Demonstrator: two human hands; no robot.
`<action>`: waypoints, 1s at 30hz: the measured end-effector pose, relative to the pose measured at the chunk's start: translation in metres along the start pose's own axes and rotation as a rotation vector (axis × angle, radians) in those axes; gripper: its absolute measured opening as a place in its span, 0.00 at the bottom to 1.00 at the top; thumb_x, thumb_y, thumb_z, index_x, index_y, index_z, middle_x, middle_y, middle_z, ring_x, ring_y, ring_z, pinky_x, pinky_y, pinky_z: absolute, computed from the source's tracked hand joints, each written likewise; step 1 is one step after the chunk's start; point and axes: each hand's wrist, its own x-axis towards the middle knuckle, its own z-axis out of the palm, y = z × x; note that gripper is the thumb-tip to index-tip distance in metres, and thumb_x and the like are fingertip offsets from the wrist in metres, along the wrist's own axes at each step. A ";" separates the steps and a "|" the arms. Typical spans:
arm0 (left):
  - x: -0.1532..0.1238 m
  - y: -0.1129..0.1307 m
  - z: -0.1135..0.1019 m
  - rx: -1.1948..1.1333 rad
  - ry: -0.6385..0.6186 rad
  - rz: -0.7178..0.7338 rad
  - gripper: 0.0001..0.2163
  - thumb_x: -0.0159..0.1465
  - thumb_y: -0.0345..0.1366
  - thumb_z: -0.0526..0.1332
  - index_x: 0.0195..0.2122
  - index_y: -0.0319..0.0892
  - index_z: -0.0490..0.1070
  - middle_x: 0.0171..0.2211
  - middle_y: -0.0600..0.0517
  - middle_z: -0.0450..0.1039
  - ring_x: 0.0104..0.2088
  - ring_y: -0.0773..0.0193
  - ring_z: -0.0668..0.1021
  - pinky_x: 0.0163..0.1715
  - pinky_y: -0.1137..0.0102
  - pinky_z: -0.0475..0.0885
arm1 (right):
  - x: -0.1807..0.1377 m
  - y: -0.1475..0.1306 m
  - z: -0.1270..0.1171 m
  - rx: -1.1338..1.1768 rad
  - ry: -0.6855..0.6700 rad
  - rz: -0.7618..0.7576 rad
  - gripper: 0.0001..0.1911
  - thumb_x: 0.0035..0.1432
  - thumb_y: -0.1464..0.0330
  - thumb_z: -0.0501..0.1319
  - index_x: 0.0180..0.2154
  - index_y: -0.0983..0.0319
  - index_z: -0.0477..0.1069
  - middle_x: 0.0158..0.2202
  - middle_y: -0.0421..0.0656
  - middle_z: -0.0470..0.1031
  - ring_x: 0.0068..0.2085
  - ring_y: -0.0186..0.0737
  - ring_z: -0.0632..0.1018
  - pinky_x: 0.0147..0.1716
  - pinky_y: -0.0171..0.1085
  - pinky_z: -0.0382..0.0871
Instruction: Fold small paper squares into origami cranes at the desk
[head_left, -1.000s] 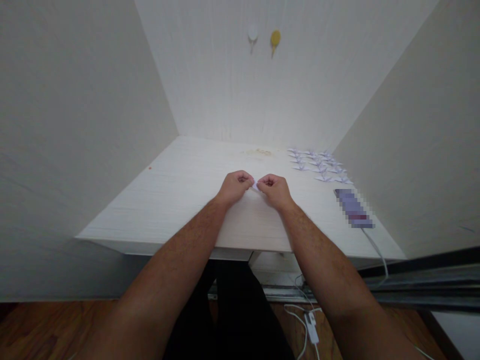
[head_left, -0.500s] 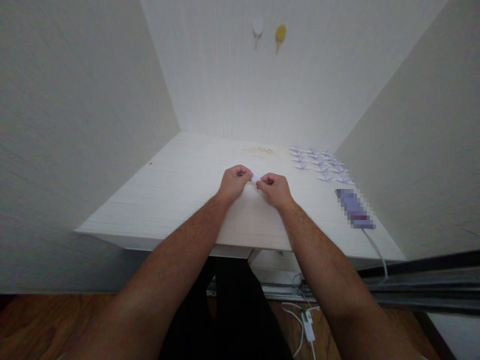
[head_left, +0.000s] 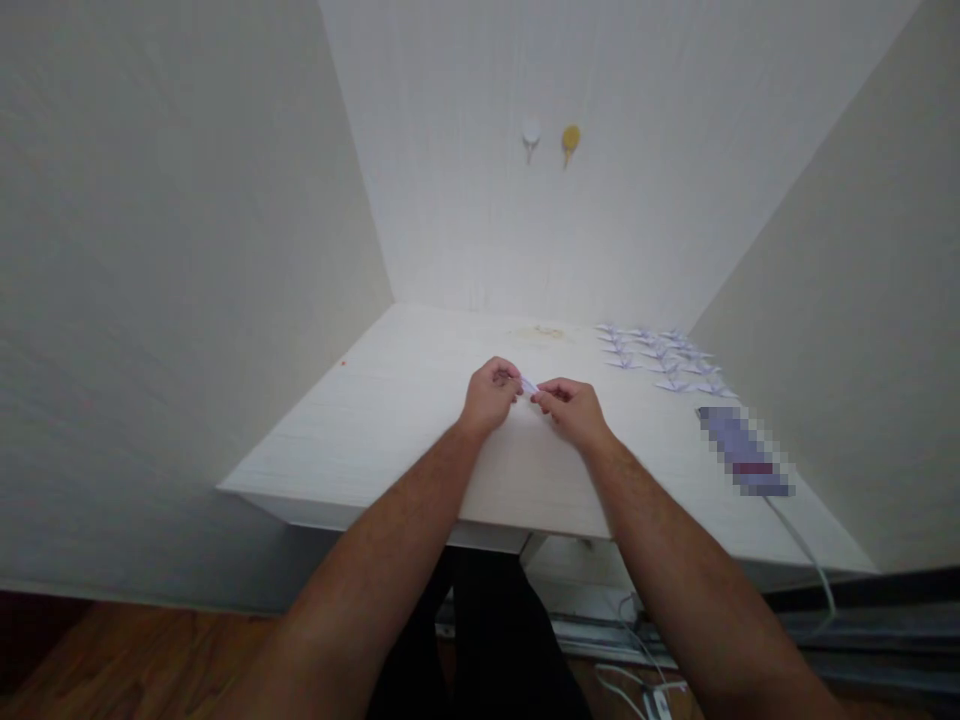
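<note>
A small piece of folded white paper [head_left: 529, 386] is stretched between my two hands, a little above the white table [head_left: 360, 420]. My left hand [head_left: 493, 392] pinches its left end between thumb and fingers. At the other end, my right hand [head_left: 571, 406] grips it the same way, fingers curled. Much of the paper is covered by my fingertips, so its exact folded shape is hard to make out. Several folded paper cranes [head_left: 660, 352] stand in rows toward the back right of the table.
A blurred-out phone-like device [head_left: 742, 450] lies at the right, with a white cable [head_left: 802, 550] running off the table edge. Walls enclose the table at left, back and right. One white hook [head_left: 531, 136] and one yellow hook [head_left: 571, 138] hang on the back wall.
The view has tilted up and shifted left, so everything sits lower and further right. Both hands still hold the paper, with the left fingers slightly repositioned.
</note>
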 end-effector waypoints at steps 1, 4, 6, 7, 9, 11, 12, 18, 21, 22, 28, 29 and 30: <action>0.000 -0.001 0.000 -0.017 -0.005 -0.006 0.06 0.51 0.30 0.61 0.29 0.41 0.66 0.22 0.55 0.71 0.22 0.70 0.73 0.24 0.74 0.67 | 0.000 -0.001 0.000 0.031 -0.004 0.018 0.13 0.42 0.61 0.66 0.29 0.63 0.77 0.20 0.40 0.74 0.20 0.32 0.67 0.21 0.33 0.58; 0.002 -0.002 -0.001 -0.086 0.008 -0.016 0.08 0.48 0.30 0.62 0.30 0.41 0.66 0.22 0.56 0.70 0.24 0.69 0.74 0.26 0.73 0.69 | 0.000 -0.005 -0.001 0.100 -0.008 0.049 0.14 0.40 0.62 0.67 0.30 0.64 0.77 0.19 0.39 0.73 0.18 0.30 0.64 0.19 0.33 0.56; 0.002 -0.001 -0.002 -0.136 0.019 -0.037 0.10 0.47 0.30 0.63 0.31 0.41 0.65 0.23 0.57 0.70 0.24 0.69 0.74 0.25 0.74 0.69 | -0.001 -0.007 0.000 0.129 -0.005 0.062 0.15 0.38 0.62 0.68 0.30 0.64 0.76 0.19 0.39 0.73 0.18 0.30 0.64 0.18 0.33 0.56; 0.002 -0.001 -0.002 -0.157 0.021 -0.049 0.12 0.47 0.30 0.64 0.33 0.41 0.66 0.24 0.57 0.70 0.24 0.70 0.74 0.25 0.74 0.69 | -0.001 -0.008 0.000 0.138 0.003 0.065 0.15 0.38 0.62 0.68 0.30 0.64 0.76 0.19 0.39 0.73 0.18 0.31 0.65 0.17 0.33 0.56; 0.001 0.000 -0.002 -0.177 0.002 -0.071 0.16 0.46 0.30 0.64 0.37 0.41 0.67 0.25 0.57 0.70 0.24 0.70 0.74 0.25 0.74 0.69 | -0.001 -0.009 0.001 0.149 0.010 0.054 0.15 0.37 0.62 0.69 0.29 0.63 0.75 0.19 0.39 0.73 0.18 0.31 0.66 0.18 0.33 0.57; 0.001 0.000 -0.002 -0.166 -0.038 -0.080 0.16 0.47 0.30 0.65 0.39 0.40 0.69 0.25 0.56 0.70 0.24 0.69 0.75 0.25 0.73 0.70 | -0.001 -0.009 0.002 0.154 0.019 0.032 0.15 0.37 0.62 0.70 0.29 0.63 0.75 0.20 0.39 0.73 0.19 0.30 0.67 0.19 0.33 0.59; 0.000 0.000 -0.001 -0.147 -0.058 -0.080 0.15 0.47 0.31 0.65 0.38 0.40 0.70 0.25 0.56 0.71 0.24 0.69 0.75 0.25 0.74 0.70 | -0.001 -0.009 0.002 0.154 0.026 0.022 0.15 0.37 0.62 0.70 0.28 0.63 0.74 0.20 0.39 0.73 0.19 0.30 0.67 0.19 0.33 0.59; -0.002 -0.002 0.001 -0.045 -0.138 -0.118 0.10 0.52 0.35 0.65 0.34 0.37 0.73 0.21 0.51 0.74 0.21 0.67 0.75 0.23 0.72 0.70 | 0.000 -0.009 0.000 0.121 0.061 0.007 0.14 0.42 0.60 0.68 0.28 0.63 0.74 0.19 0.38 0.72 0.19 0.30 0.67 0.19 0.32 0.59; -0.002 -0.001 0.001 -0.064 -0.144 -0.145 0.10 0.52 0.37 0.66 0.33 0.36 0.73 0.21 0.50 0.75 0.21 0.66 0.76 0.22 0.72 0.70 | 0.001 -0.009 -0.001 0.132 0.070 -0.011 0.12 0.43 0.61 0.67 0.28 0.63 0.73 0.20 0.39 0.73 0.20 0.30 0.68 0.19 0.32 0.61; -0.003 -0.001 0.001 -0.068 -0.146 -0.152 0.10 0.52 0.38 0.66 0.32 0.36 0.74 0.21 0.49 0.75 0.21 0.65 0.76 0.22 0.72 0.69 | 0.001 -0.008 -0.001 0.132 0.073 -0.022 0.12 0.43 0.61 0.67 0.27 0.63 0.73 0.21 0.39 0.73 0.20 0.30 0.69 0.19 0.32 0.61; -0.004 0.002 0.001 -0.097 -0.185 -0.148 0.17 0.49 0.41 0.71 0.35 0.35 0.75 0.26 0.47 0.77 0.23 0.65 0.77 0.23 0.71 0.70 | 0.002 -0.007 -0.001 0.095 0.109 -0.075 0.10 0.46 0.61 0.65 0.27 0.62 0.72 0.22 0.40 0.75 0.21 0.31 0.71 0.21 0.32 0.63; -0.005 0.003 0.002 -0.094 -0.185 -0.151 0.18 0.48 0.41 0.72 0.35 0.35 0.75 0.26 0.47 0.77 0.23 0.66 0.77 0.23 0.71 0.70 | 0.003 -0.007 -0.001 0.092 0.112 -0.078 0.10 0.46 0.61 0.65 0.27 0.62 0.72 0.22 0.40 0.75 0.21 0.31 0.71 0.20 0.32 0.63; -0.005 0.003 0.002 -0.090 -0.181 -0.155 0.18 0.48 0.41 0.72 0.36 0.34 0.75 0.26 0.47 0.77 0.23 0.66 0.76 0.23 0.71 0.70 | 0.003 -0.007 -0.001 0.092 0.114 -0.082 0.10 0.46 0.61 0.65 0.27 0.62 0.72 0.22 0.40 0.75 0.21 0.32 0.71 0.20 0.32 0.64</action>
